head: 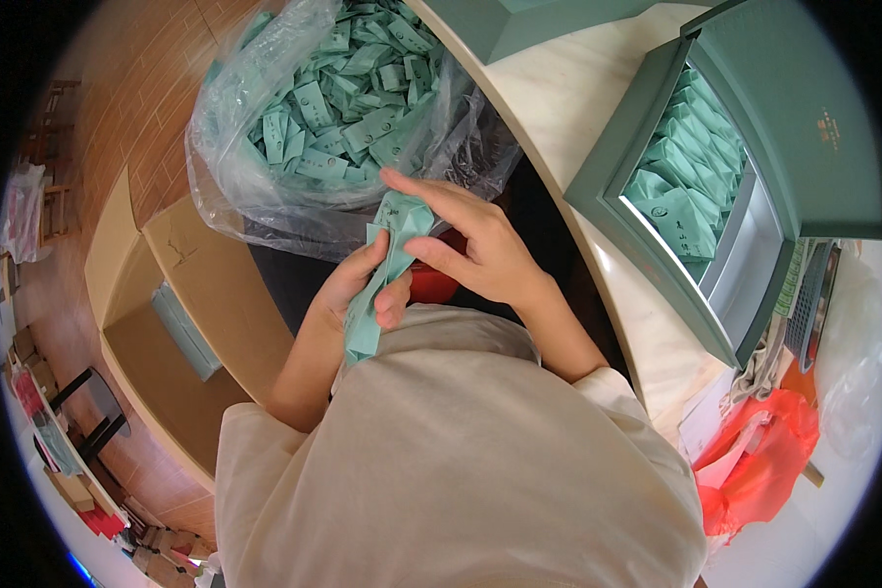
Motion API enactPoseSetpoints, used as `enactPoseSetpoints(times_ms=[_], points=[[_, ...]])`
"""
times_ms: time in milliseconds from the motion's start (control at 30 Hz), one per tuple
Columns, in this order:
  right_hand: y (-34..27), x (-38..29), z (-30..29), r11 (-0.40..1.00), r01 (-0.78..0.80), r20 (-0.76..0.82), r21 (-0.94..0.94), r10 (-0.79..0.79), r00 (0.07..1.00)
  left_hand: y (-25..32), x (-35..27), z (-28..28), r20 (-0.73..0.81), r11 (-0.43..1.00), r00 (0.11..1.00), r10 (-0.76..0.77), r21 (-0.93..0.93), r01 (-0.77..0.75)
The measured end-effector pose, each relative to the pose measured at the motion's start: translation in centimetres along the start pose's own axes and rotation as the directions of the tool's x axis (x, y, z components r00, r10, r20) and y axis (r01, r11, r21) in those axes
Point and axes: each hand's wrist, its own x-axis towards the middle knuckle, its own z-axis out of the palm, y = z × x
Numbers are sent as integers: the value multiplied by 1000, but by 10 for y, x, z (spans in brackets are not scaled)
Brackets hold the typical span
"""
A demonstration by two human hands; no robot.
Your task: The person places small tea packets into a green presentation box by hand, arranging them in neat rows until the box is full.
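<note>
My left hand point(353, 275) grips a small bunch of pale green paper sachets point(393, 246) in front of my shirt, thumb on one side and fingers on the other. The sachets are long and flat, with dark print on them. At their upper end is my right hand point(478, 242), thumb and fingers spread apart around them; the thumb tip appears to touch their side. Just beyond my hands, a clear plastic bag point(220, 169) is full of loose sachets point(360, 95) of the same kind. To the right, an open dark green gift box point(595, 184) holds sachets point(683, 162) packed in rows, beside a pale tray section point(746, 242).
The box stands on a pale marble-patterned table point(558, 88) with a curved edge at my right. Another green box part point(485, 29) lies farther back. At my left is an open cardboard carton point(213, 264) with grey-green flat pieces point(184, 331). A red plastic bag point(764, 456) lies right.
</note>
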Motion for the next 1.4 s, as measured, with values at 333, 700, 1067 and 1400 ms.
enactPoseSetpoints(times_ms=[333,700,1067,1400], points=[[4,-5,1,982,-21,-82,-186,6,997,-9,6,-8,24,987,999,-22,-157,26],[-62,-40,-22,985,-147,-276,-92,116,954,-6,52,86,67,413,755,652,804,-429],[-132,-96,-174,853,-247,-617,-460,-107,780,13,168,187,556,-631,831,15,650,-424],[-116,-123,-192,810,-376,-384,-450,205,900,8,237,187,492,-854,776,-394,117,-507]])
